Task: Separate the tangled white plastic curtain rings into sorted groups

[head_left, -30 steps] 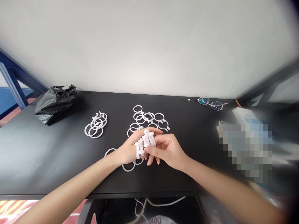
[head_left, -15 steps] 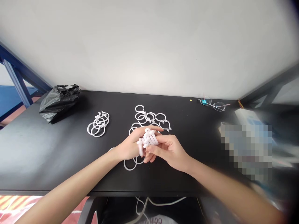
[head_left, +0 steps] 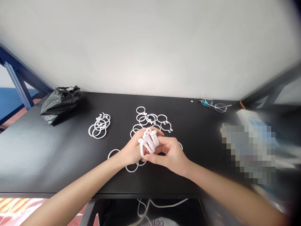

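Observation:
Several white curtain rings [head_left: 148, 142] with small eyelets sit bunched side by side between my hands, over the middle of the desk. My left hand [head_left: 133, 148] is closed around the bunch from the left, its fingers mostly behind the rings. From the right, my right hand [head_left: 172, 155] grips the same bunch, thumb at the lower edge and index finger along the top. Loose white rings [head_left: 151, 118] lie just beyond my hands. A ring [head_left: 131, 168] shows partly below my left wrist, and another ring [head_left: 114, 153] beside it.
A separate pile of white rings [head_left: 100, 127] lies to the left on the black desk [head_left: 58, 163]. Behind it stands a crumpled black plastic bag [head_left: 61, 103]. Eyeglasses [head_left: 213, 105] rest at the back right. A white box [head_left: 252, 117] and a blurred-out item are at the right.
The bunched rings have turned and fanned out between my hands, showing more of their loops. My right thumb has shifted down and left along the bunch.

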The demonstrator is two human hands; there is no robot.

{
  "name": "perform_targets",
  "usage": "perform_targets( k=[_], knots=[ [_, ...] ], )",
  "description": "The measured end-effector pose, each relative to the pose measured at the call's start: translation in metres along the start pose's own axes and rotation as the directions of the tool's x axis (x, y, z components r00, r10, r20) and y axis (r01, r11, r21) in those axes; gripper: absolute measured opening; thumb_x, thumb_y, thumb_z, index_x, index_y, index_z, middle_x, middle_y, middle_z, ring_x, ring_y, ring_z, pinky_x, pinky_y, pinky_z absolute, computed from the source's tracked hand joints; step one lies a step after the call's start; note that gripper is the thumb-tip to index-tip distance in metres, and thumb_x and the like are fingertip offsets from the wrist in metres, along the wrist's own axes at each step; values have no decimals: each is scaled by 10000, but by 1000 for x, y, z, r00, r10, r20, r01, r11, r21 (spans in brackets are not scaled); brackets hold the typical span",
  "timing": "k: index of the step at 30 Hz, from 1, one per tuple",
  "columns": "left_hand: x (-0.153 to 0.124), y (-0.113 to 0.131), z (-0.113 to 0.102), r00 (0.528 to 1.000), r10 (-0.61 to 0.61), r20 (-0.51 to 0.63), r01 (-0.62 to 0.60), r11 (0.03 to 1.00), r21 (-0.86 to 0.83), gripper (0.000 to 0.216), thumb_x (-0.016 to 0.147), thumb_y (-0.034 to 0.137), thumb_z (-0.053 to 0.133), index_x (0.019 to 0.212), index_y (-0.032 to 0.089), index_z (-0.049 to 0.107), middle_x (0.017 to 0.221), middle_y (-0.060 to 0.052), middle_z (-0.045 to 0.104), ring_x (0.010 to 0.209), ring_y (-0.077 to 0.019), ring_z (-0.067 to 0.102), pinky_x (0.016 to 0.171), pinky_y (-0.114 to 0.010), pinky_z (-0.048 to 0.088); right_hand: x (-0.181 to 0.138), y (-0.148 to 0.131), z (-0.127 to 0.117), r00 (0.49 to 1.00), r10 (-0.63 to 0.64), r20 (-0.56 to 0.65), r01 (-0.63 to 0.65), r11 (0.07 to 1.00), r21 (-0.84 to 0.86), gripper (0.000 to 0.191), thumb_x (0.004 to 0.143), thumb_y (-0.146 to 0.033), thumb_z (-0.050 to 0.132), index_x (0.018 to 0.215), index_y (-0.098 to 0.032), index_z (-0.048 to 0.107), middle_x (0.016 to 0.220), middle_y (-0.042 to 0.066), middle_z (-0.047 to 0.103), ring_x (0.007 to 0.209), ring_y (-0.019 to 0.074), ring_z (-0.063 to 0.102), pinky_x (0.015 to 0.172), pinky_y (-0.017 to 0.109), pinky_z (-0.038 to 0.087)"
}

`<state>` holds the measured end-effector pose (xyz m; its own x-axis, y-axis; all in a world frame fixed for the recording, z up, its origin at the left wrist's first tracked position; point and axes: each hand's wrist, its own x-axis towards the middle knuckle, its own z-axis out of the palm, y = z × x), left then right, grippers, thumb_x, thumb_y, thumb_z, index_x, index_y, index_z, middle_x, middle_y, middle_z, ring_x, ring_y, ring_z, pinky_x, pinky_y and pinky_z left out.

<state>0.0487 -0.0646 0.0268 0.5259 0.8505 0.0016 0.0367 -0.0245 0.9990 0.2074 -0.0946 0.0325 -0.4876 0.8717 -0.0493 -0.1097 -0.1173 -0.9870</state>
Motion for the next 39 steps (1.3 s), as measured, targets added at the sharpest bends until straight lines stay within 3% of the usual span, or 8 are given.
perform_targets(
  k=[4,10,15,19,24,30,34,39],
  knots=[
    [0,-4,-1,1000,-9,12,9,998,-59,238,805,214,604,1033,167,651,801,-22,645,678,-152,625,606,-259,529,0,-1,0,999,-8,-50,5,999,-51,159,718,-201,825,829,-148,724,766,12,729,687,153,729,664,236,605],
    [1,-1,-5,991,-23,132,47,982,-185,308,760,227,691,1053,149,638,712,-4,639,467,-106,570,454,-234,497,6,-7,-6,989,18,148,-39,990,138,183,843,-294,721,926,-134,749,900,73,758,804,193,760,625,242,626],
    [0,-3,-4,998,0,69,4,999,-52,283,833,244,646,1096,141,622,625,19,614,486,-111,583,478,-221,495,5,-4,0,1000,-25,-2,25,992,126,195,852,-308,715,889,-117,738,780,62,755,672,171,752,569,233,619],
    [-1,1,-1,999,22,-29,-21,998,65,148,901,248,563,966,141,643,613,22,596,505,-98,571,492,-207,482,4,-1,2,989,-81,-127,93,992,88,228,878,-342,685,859,-118,722,740,48,738,627,160,740,576,243,622],
    [1,7,-2,1000,-7,13,8,997,-75,231,858,223,579,1068,151,644,660,20,624,450,-86,550,444,-206,462,5,-1,-2,996,-80,-38,84,989,119,192,857,-320,707,873,-130,728,823,63,751,710,178,746,592,259,620],
    [1,4,-7,993,74,93,-70,997,-44,452,709,148,697,1156,160,628,1008,-60,703,910,-211,688,788,-328,575,3,5,-2,997,-28,74,27,999,17,206,730,-226,822,905,-166,731,878,27,730,794,162,706,793,309,609],
    [0,2,-8,993,67,93,-62,997,-52,453,723,151,687,1167,154,599,972,-53,704,852,-201,691,764,-332,577,2,8,2,999,-36,17,37,998,-51,210,713,-227,830,874,-161,713,817,11,690,687,127,653,691,268,582],
    [1,1,-10,996,16,83,-12,999,-40,392,792,117,591,1182,147,603,1009,-78,723,863,-210,704,759,-330,576,0,2,6,998,-62,29,66,989,-135,134,825,-246,714,906,-155,660,794,-5,598,623,90,577,612,235,539]
  ],
)
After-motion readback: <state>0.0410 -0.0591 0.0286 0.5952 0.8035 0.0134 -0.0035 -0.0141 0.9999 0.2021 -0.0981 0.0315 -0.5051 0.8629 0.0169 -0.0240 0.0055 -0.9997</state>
